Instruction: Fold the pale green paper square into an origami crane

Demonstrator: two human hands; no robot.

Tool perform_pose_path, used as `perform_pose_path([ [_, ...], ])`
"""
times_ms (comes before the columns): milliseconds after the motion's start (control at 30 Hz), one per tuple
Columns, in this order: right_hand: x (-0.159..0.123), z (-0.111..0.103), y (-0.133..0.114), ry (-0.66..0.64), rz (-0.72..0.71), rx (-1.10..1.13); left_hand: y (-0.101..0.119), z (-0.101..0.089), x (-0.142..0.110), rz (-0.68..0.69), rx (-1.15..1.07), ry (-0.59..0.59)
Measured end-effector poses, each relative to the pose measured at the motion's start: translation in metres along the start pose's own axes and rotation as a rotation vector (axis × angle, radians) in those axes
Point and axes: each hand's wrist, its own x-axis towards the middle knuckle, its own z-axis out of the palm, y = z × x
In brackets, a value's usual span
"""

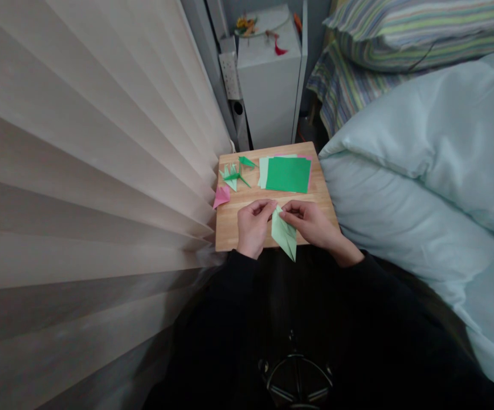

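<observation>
A small wooden tabletop [229, 230] sits mid-frame between a pleated curtain [101, 142] and a pale quilt [421, 159]. Just below center, the left hand [253, 226] and right hand [313, 223] pinch a light-green folded paper [285, 234] narrowly near its top point — probably to steady its layers. Origami cranes [232, 177] lie to its upper left, paper sheets [288, 175] above — seemingly set back from the fingers.
</observation>
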Motion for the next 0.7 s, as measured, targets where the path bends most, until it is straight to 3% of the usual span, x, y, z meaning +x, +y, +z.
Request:
perform_pose_path([
  [167, 0.0, -0.001, -0.001, -0.009, 0.006, -0.039, 0.006, -0.009, 0.005, 0.068, 0.048, 0.058],
  [400, 0.001, -0.001, -0.001, 0.036, 0.0, 0.036, 0.01, -0.01, 0.0, -0.045, 0.145, -0.162],
  [700, 0.0, -0.001, -0.005, 0.001, -0.016, 0.02, 0.011, -0.006, -0.003, -0.064, 0.133, -0.171],
])
